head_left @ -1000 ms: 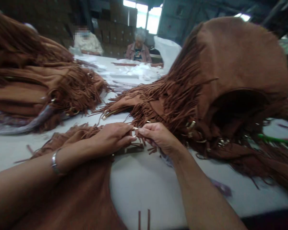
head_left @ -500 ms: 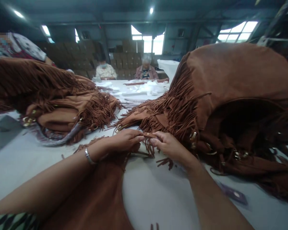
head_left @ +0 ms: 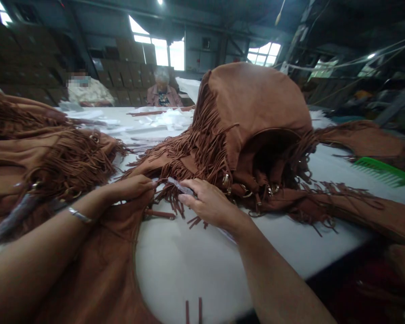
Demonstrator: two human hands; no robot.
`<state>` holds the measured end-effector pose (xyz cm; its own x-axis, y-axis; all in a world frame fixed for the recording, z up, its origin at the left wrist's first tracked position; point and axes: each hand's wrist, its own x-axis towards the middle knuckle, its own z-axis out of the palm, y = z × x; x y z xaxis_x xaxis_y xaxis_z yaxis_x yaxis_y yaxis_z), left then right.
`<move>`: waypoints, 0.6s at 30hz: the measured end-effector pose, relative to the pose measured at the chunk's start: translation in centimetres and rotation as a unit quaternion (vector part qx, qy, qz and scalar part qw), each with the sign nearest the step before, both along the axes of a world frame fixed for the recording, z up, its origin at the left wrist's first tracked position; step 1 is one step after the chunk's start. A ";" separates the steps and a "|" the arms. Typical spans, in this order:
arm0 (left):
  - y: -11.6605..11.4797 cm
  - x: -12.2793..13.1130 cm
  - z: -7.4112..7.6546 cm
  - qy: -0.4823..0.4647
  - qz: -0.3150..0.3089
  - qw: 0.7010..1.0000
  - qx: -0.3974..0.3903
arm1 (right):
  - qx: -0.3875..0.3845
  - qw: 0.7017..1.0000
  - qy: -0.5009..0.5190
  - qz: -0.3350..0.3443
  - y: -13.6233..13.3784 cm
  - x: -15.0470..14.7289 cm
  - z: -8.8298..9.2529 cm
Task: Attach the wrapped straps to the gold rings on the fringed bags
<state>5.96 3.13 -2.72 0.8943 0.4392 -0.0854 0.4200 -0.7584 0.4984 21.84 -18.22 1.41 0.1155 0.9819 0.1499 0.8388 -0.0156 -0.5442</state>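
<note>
A brown suede piece, apparently a bag (head_left: pixel 101 261), spreads below my forearms, its curved edge resting on the white table. My left hand (head_left: pixel 133 188) is closed at the upper end of this piece, fingertips pinching a thin brown strip. To its right, my right hand (head_left: pixel 207 202) grips a greyish, plastic-looking strip (head_left: pixel 178 184), whose other end shows below the wrist. A short brown strap (head_left: pixel 160 214) with a small metal tip lies under the gap between the hands. Loose fringe hangs just behind my fingers.
A large fringed brown bag (head_left: pixel 259 94) with metal rings stands ahead to the right. More fringed bags (head_left: pixel 64 153) lie at left. A green comb (head_left: pixel 384 171) is at far right. Two people sit across the white table (head_left: pixel 189 265), near white wrapping (head_left: pixel 165 119).
The view has turned to the right, bringing the green comb into sight. My right hand has moved slightly away from the left and now has the greyish strip in its grasp.
</note>
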 end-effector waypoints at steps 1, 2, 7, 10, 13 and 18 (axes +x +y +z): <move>0.1 0.2 -0.6 0.027 -0.001 1.000 0.011 | -0.019 1.000 -0.015 -0.012 -1.0 0.3 0.1; 0.1 0.4 -1.0 0.051 -0.009 0.998 0.024 | -0.047 0.998 -0.039 -0.034 -2.1 0.6 0.1; -1.6 0.3 0.0 0.087 0.041 0.986 0.133 | -0.137 0.979 -0.090 -0.124 -6.2 1.7 -1.7; -4.1 -0.3 2.1 0.081 0.109 0.966 0.219 | -0.178 0.975 -0.069 -0.117 -5.8 1.4 -3.1; -7.0 -0.6 4.1 0.032 0.081 0.939 0.332 | -0.212 0.973 -0.025 -0.091 -3.7 1.0 -4.1; -10.8 -1.2 6.2 -0.045 -0.056 0.947 0.313 | -0.254 0.963 0.063 -0.058 -1.0 0.7 -4.5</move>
